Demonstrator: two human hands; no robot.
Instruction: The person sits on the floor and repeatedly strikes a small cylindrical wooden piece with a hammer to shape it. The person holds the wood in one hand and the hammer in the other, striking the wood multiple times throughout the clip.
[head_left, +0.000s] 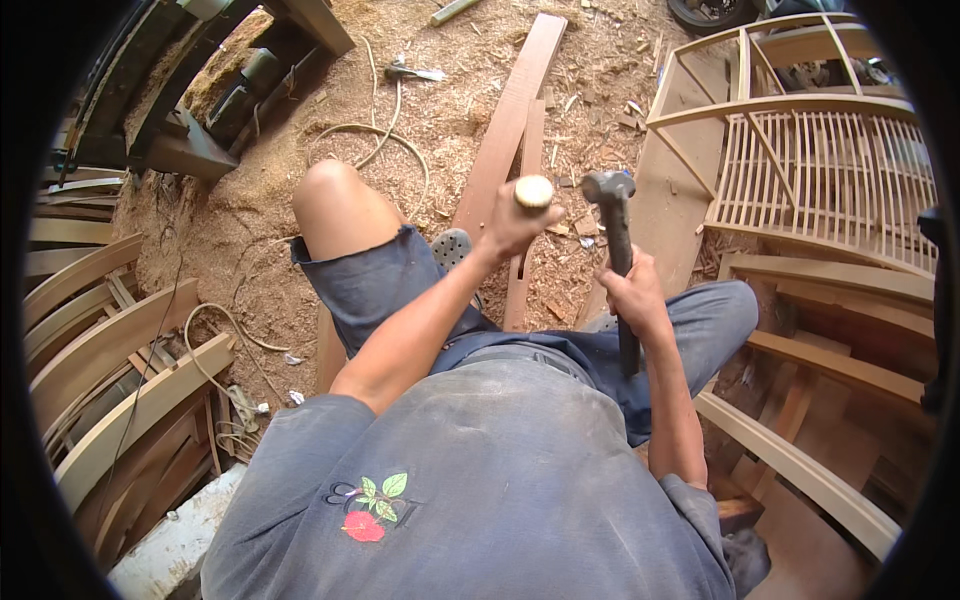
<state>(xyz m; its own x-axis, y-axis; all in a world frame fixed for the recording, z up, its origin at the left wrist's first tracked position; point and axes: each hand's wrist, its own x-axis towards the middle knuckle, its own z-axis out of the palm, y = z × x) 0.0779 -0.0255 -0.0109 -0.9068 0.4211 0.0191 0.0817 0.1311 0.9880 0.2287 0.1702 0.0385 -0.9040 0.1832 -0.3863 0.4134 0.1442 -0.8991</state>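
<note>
My left hand [515, 225] is closed around a chisel [534, 192]; the pale round butt of its handle faces up, and its blade is hidden below the fist. Under that hand lies a narrow wooden board [516, 305] with a dark slot cut in it. Alongside, a longer reddish plank [510, 120] stretches away from me. My right hand [637, 290] grips a hammer [619, 235] by its dark handle. The hammer's metal head is raised, to the right of the chisel and apart from it.
Shavings and wood chips [270, 220] cover the ground. A power cord [410, 150] loops at the left. Slatted curved wooden frames [820, 170] stand at right, with more framework [840, 370] nearer. Curved wooden pieces [120, 330] are stacked at left, below a dark machine [190, 110].
</note>
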